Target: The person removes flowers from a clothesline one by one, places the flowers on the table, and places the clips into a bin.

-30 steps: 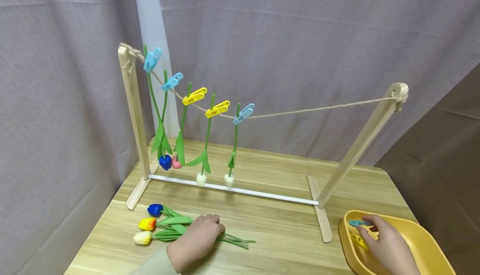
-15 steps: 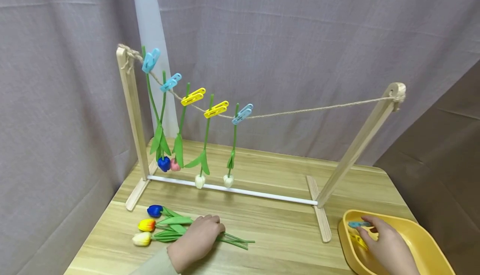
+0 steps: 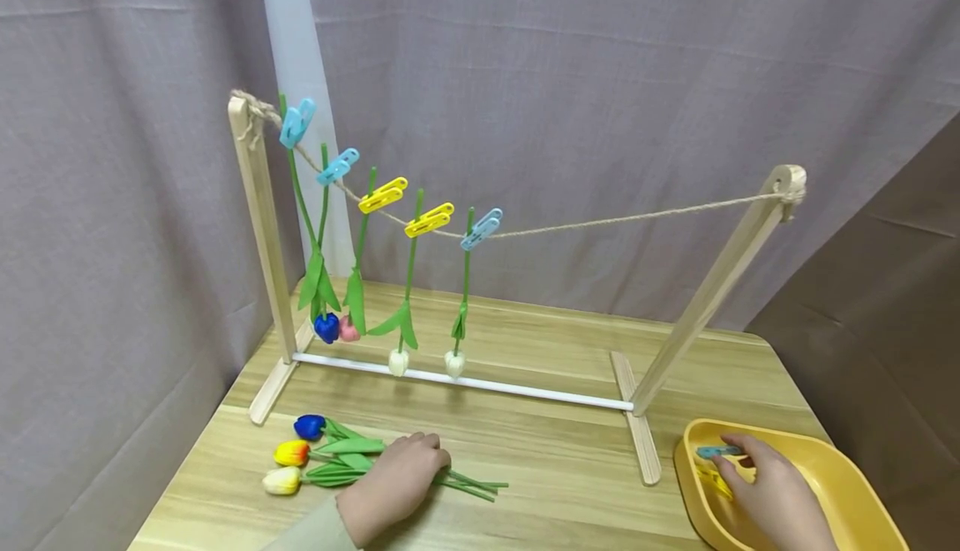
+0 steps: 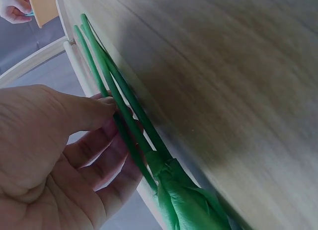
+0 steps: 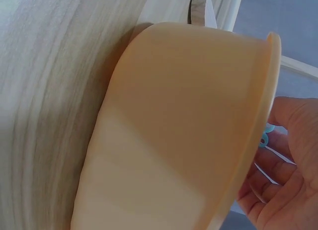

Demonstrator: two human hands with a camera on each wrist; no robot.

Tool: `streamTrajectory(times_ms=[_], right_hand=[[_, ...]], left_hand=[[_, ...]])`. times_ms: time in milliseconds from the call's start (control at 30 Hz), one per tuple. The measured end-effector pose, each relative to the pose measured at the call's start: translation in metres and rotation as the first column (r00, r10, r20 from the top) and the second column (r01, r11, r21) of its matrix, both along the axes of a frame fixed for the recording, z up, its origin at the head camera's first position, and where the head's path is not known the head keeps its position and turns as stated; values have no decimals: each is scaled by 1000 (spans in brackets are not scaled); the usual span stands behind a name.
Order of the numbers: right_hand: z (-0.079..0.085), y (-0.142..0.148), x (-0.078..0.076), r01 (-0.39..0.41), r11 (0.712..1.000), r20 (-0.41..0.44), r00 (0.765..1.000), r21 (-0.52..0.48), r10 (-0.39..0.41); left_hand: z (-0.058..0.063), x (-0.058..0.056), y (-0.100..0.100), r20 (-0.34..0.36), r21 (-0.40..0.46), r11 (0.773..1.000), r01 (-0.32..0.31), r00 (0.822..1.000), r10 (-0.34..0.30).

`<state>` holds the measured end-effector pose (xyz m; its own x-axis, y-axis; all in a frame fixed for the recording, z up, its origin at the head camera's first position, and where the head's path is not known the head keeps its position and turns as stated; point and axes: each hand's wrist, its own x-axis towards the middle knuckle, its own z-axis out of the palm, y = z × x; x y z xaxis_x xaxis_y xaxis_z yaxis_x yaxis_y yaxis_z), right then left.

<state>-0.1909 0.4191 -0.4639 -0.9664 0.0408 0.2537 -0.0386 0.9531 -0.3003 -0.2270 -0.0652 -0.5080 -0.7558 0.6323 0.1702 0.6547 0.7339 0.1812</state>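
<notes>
Three artificial tulips lie on the table with their stems to the right: a blue tulip (image 3: 309, 427), a yellow-orange tulip (image 3: 291, 453) and a cream tulip (image 3: 281, 481). My left hand (image 3: 399, 478) is over their stems. In the left wrist view its thumb and forefinger pinch one green stem (image 4: 130, 140), with two more stems alongside; which flower it belongs to I cannot tell. Over the yellow bin (image 3: 847, 484), my right hand (image 3: 776, 484) pinches a light blue clothespin (image 3: 717, 451) between thumb and fingers. Yellow clothespins (image 3: 712, 480) lie below it inside the bin.
A wooden stand (image 3: 705, 293) carries a sagging twine line (image 3: 637, 217). Upside-down tulips hang from its left half on blue clothespins (image 3: 297, 123) and yellow clothespins (image 3: 383, 195). A white rod (image 3: 525, 389) joins the stand's feet. Grey curtains (image 3: 562, 76) surround the table.
The head view has shifted slightly, so the stand appears a little further left. Both hands have kept nearly the same place and hold.
</notes>
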Motion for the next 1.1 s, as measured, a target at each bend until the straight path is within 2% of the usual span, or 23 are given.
streamTrajectory(times_ms=[267,500,667,900,1100], right_hand=[[0,1,0,1,1000,10,1000,-5,-1],[3,2,2,17,1000,46,999,-12,-17],[5,0,2,27,1000,36,999,-2,-27],[13,-16,-1,-11,1000,-81,997,-2,11],[29,-40,-5,-78,997,-208,975,2,76]], left_hand=[[0,-1,-1,-13,-5,1000,-3,1000,3],[0,-4,-3,-21,77,997,20,1000,-19],[4,-2,-4,-33,85,996,12,999,-9],[14,-3,-7,-11,130,992,7,1000,-6],[29,-2,-12,-7,173,985,-2,1000,4]])
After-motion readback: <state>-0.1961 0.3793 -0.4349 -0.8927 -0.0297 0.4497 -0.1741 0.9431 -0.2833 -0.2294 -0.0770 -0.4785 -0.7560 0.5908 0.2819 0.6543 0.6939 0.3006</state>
